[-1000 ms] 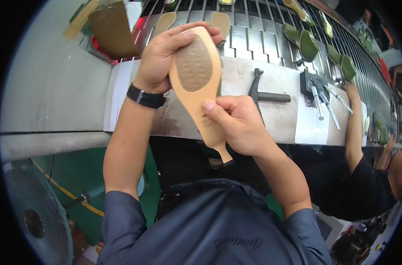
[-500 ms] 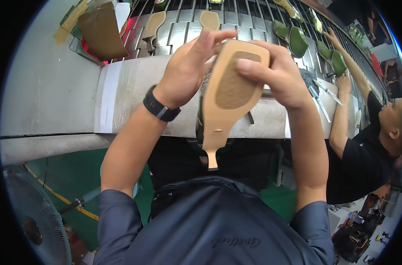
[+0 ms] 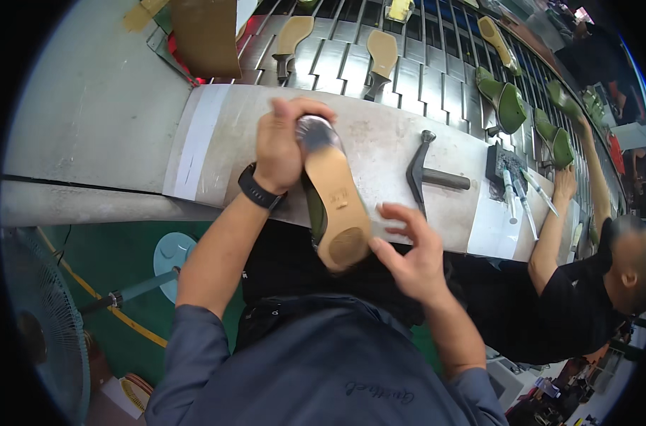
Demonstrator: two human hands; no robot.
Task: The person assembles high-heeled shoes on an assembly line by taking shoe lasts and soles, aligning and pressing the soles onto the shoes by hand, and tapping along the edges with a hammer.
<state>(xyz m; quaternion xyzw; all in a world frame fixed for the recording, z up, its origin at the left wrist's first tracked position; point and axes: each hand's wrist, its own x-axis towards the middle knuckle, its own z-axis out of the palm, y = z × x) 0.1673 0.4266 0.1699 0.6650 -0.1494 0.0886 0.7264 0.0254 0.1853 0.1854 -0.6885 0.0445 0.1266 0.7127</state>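
Note:
My left hand [image 3: 279,145] is closed round the heel end of a shoe [image 3: 338,195] with a tan sole. The sole faces up, and green upper shows along its left side. Its toe points toward my body, with a darker oval patch on the forefoot. My right hand [image 3: 416,259] is beside the toe, fingers apart; whether the thumb tip touches the edge, I cannot tell. A hammer [image 3: 436,177] with a dark head lies on the bench [image 3: 387,135] to the right of the shoe.
Ahead, a metal slat conveyor [image 3: 422,78] carries tan soles [image 3: 382,53] and green shoes [image 3: 511,106]. White-and-teal syringe-like tools [image 3: 519,192] lie by a dark block at right. A co-worker's arm [image 3: 550,224] reaches in there. A fan [image 3: 46,334] stands lower left.
The tan-soled piece has swung round: its wide forefoot end, formerly away from me, now points toward me. My right hand has come off its face and moved nearer. The hammer is now uncovered.

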